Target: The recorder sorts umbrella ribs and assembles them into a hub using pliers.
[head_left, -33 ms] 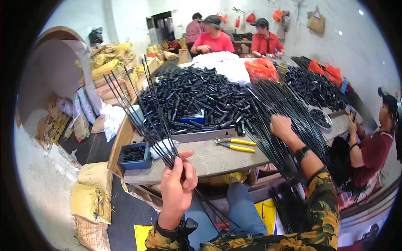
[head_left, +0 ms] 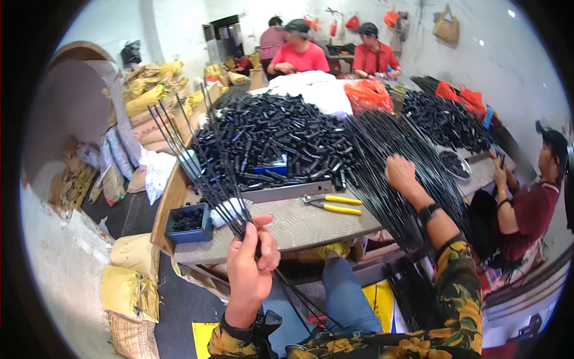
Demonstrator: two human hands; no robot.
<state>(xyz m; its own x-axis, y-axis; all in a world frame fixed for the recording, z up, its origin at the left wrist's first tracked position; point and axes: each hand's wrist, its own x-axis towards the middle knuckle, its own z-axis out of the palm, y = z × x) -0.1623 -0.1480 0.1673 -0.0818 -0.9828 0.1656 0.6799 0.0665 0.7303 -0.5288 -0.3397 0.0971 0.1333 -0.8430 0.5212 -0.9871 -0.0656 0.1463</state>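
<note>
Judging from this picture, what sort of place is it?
Probably a small workshop for assembling parts by hand: a large heap of small black pieces, a spread of long black rods and yellow-handled pliers share one worktable, and sacks are piled at the left.

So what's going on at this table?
A person's left hand holds up a bunch of thin black rods. The right hand is at a larger spread of rods; whether it holds any is unclear. Yellow-handled pliers lie on the table, with a heap of short black parts beyond. A co-worker is at the right.
</note>
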